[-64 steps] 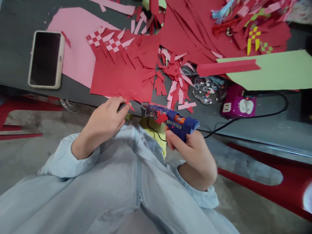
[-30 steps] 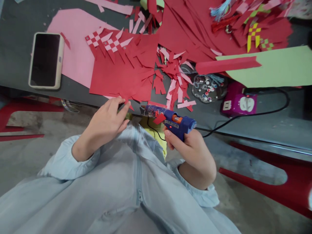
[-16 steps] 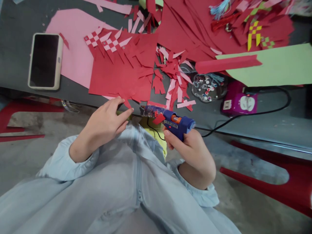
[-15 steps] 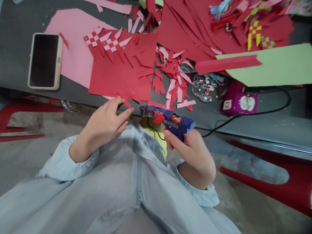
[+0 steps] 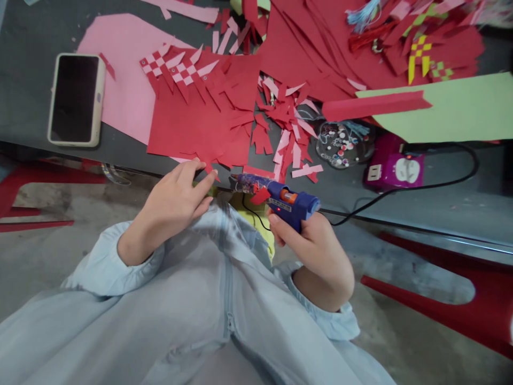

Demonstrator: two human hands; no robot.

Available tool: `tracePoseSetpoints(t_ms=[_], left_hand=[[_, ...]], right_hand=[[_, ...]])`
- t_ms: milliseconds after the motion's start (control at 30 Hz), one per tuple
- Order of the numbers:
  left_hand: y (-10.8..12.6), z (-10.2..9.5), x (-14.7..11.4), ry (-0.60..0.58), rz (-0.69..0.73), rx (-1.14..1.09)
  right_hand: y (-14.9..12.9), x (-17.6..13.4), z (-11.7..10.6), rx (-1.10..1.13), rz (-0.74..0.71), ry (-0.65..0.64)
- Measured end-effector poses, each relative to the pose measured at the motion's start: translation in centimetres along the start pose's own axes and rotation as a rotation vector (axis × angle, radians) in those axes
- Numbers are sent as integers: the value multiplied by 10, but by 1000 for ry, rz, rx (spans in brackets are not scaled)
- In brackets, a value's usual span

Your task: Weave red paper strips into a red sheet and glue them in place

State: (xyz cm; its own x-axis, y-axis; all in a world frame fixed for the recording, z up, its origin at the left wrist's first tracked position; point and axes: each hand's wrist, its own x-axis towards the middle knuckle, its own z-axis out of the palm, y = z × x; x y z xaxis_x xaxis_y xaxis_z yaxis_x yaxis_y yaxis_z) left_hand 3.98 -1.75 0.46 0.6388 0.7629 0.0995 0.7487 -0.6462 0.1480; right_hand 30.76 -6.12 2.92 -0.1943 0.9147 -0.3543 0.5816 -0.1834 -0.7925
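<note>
My right hand point(image 5: 312, 246) is wrapped round the handle of a blue glue gun point(image 5: 294, 206). Its nozzle points left along the table's front edge, and a small red light glows on its side. A red paper scrap point(image 5: 261, 194) clings to the barrel, which looks coated in stringy glue. My left hand point(image 5: 174, 200) rests at the table edge with its fingers stretched out and apart, fingertips by a small red paper strip point(image 5: 208, 167). Just beyond lies a red paper sheet point(image 5: 200, 128) bearing two woven pink-and-red checkered paper fish point(image 5: 185, 73).
Cut red and pink strips point(image 5: 286, 109) lie in a heap. To the right are a clear dish of beads point(image 5: 340, 147), a purple power socket box point(image 5: 395, 166) with a black cord, and green paper point(image 5: 460, 112). A phone point(image 5: 76, 100) lies left; red stools point(image 5: 473, 305) stand below.
My left index finger has shifted slightly up and left by the small red strip. The glue gun stays almost still in my right hand.
</note>
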Motion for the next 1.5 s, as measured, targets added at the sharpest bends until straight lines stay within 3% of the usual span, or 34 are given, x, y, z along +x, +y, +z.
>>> tracePoseSetpoints(t_ms=[367,667,1267,1500], left_hand=[[1,3,-3,18,-21,-56],[8,1,3,23,-4,88],[7,-5,-1,-22,-18,9],[12,-2,2,22,-20,119]], right_hand=[[2,0,-1,-7,-17,16],[3,0,0,13,-8,15],[5,0,-1,19,40,-6],[3,0,-1,10,19,7]])
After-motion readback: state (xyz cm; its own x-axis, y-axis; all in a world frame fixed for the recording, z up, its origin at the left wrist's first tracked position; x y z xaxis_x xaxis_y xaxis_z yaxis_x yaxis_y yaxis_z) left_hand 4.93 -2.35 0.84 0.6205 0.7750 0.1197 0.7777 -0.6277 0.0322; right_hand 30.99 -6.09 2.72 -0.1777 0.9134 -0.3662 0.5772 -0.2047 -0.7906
